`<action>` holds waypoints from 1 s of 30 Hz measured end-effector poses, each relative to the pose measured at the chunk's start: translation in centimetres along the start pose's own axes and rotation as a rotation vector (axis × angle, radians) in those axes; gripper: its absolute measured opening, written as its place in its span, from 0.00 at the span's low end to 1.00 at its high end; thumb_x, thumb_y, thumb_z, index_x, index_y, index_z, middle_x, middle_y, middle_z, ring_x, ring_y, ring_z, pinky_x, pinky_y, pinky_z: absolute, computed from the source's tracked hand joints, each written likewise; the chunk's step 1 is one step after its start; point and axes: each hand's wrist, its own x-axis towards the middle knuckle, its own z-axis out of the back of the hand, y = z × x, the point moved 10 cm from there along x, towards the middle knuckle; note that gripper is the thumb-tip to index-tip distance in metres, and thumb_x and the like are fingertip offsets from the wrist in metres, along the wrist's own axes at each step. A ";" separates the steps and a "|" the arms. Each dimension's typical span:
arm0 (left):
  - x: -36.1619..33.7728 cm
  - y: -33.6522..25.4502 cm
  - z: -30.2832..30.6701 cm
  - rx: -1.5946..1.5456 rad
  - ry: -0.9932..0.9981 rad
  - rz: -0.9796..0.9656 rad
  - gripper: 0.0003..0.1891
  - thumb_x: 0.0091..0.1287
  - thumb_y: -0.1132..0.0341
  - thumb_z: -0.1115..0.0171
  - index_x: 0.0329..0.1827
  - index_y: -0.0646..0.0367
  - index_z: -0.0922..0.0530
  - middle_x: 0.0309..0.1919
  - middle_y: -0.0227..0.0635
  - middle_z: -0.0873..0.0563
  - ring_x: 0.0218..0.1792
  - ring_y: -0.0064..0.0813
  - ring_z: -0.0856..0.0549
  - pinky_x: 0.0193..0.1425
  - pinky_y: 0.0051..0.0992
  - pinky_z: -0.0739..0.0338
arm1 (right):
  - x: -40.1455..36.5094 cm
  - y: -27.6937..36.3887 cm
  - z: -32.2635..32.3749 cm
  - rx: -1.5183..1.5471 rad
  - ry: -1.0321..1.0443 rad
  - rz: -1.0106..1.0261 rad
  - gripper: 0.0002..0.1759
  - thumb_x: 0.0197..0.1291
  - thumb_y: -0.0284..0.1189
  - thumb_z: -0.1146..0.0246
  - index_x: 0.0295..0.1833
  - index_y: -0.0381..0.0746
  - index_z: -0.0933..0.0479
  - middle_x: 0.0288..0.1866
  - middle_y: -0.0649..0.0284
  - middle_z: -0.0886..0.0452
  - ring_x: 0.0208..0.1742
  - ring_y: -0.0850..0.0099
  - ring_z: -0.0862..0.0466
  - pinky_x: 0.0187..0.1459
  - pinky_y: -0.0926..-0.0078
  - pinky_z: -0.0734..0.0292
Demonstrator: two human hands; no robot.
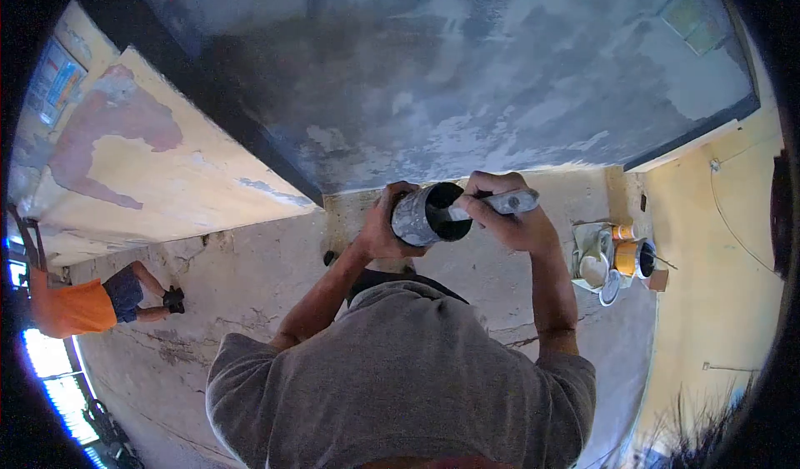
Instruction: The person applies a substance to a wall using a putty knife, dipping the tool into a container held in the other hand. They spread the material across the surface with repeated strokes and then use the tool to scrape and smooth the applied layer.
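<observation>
My left hand [379,229] is wrapped round a paint-spattered grey can [411,219], tilted so that its dark open mouth faces right. In my right hand [512,225] is a paintbrush [518,200], gripped near the base of its pale handle. The brush's lower end reaches into the mouth of the can, and its bristles are hidden in the dark inside. Both hands are in front of my chest, close to the lower edge of a wall panel [500,77] patchily coated in dark and light grey.
At the right, an orange bucket [625,258], tubs and a lid [610,287] stand on the floor. At the left is another person in an orange shirt [79,309]. A wall with peeling paint [208,181] juts out on the left. The floor [225,285] is cracked.
</observation>
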 end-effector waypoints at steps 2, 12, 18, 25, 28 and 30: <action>0.3 0.6 0.2 -0.019 -0.025 -0.019 0.51 0.31 0.61 0.17 0.62 0.56 0.38 0.54 0.45 0.21 0.56 0.46 0.20 0.60 0.40 0.25 | 0.3 0.2 0.4 -0.025 -0.008 0.042 0.13 0.61 0.32 0.38 0.30 0.34 0.27 0.18 0.66 0.32 0.23 0.80 0.34 0.26 0.75 0.36; 0.7 0.8 1.1 0.063 -0.049 -0.021 0.52 0.31 0.60 0.18 0.63 0.55 0.38 0.54 0.45 0.21 0.55 0.47 0.20 0.59 0.42 0.25 | 0.8 -1.8 1.0 0.096 -0.052 -0.056 0.13 0.60 0.32 0.37 0.29 0.35 0.28 0.18 0.67 0.31 0.24 0.82 0.32 0.26 0.77 0.36; 1.3 0.8 1.3 -0.012 -0.109 -0.061 0.52 0.31 0.59 0.17 0.63 0.54 0.37 0.54 0.44 0.21 0.54 0.46 0.19 0.58 0.42 0.24 | 0.9 -1.9 1.8 0.082 -0.100 -0.066 0.12 0.61 0.32 0.37 0.28 0.36 0.27 0.18 0.70 0.29 0.22 0.84 0.32 0.24 0.79 0.37; 2.0 1.1 1.6 -0.004 -0.151 -0.090 0.52 0.31 0.59 0.17 0.64 0.55 0.38 0.53 0.46 0.21 0.55 0.47 0.20 0.59 0.42 0.24 | 1.2 -2.4 1.9 0.089 -0.117 -0.044 0.13 0.63 0.33 0.39 0.28 0.36 0.26 0.18 0.70 0.29 0.20 0.83 0.31 0.23 0.78 0.37; 1.9 1.2 1.8 0.022 -0.135 -0.080 0.52 0.31 0.59 0.16 0.63 0.57 0.38 0.54 0.46 0.21 0.55 0.44 0.20 0.59 0.40 0.25 | 1.0 -2.1 2.4 0.104 -0.123 -0.059 0.13 0.62 0.33 0.39 0.28 0.36 0.26 0.18 0.70 0.28 0.21 0.83 0.31 0.24 0.79 0.37; 1.9 1.1 1.7 0.047 -0.132 -0.075 0.52 0.32 0.60 0.15 0.63 0.58 0.38 0.54 0.45 0.22 0.54 0.40 0.20 0.59 0.38 0.25 | 0.7 -2.5 2.7 0.162 -0.161 -0.106 0.13 0.60 0.33 0.38 0.28 0.36 0.26 0.19 0.69 0.28 0.22 0.83 0.30 0.24 0.79 0.38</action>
